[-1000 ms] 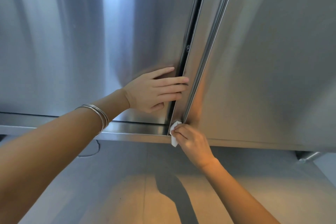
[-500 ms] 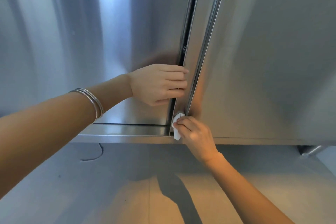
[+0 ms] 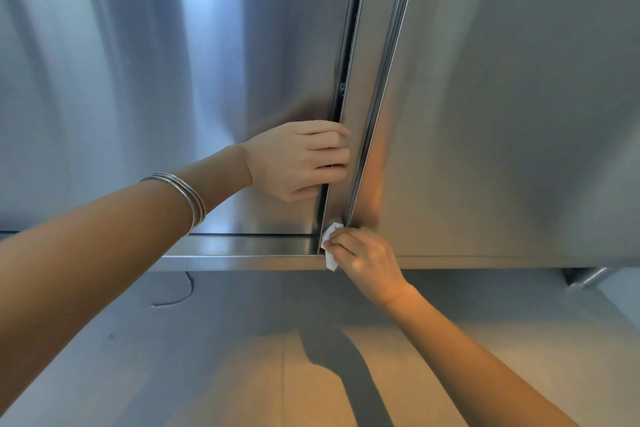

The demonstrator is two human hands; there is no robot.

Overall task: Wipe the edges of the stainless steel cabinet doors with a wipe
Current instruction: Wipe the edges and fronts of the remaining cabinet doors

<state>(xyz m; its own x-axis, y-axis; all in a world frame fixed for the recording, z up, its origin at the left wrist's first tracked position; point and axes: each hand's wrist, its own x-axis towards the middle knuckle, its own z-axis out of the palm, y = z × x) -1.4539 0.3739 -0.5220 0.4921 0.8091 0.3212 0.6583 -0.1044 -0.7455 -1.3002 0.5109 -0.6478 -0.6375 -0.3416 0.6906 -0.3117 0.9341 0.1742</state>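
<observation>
Two stainless steel cabinet doors fill the view: the left door (image 3: 156, 80) and the right door (image 3: 502, 114), whose folded edge strip (image 3: 367, 80) stands slightly out over a dark gap. My left hand (image 3: 298, 163) lies on the left door with its fingers curled into the gap at that edge. My right hand (image 3: 367, 256) pinches a small folded white wipe (image 3: 330, 246) and presses it against the bottom corner of the right door's edge.
A steel bottom rail (image 3: 242, 253) runs under the left door. Below it lies a grey, reflective floor (image 3: 207, 357) with a thin curved mark at the left. A metal cabinet foot (image 3: 588, 276) shows under the right door. Silver bangles (image 3: 187, 198) circle my left wrist.
My left hand's fingers went from lying flat on the left door to curling into the gap. My right hand kept the wipe at the bottom corner of the right door's edge.
</observation>
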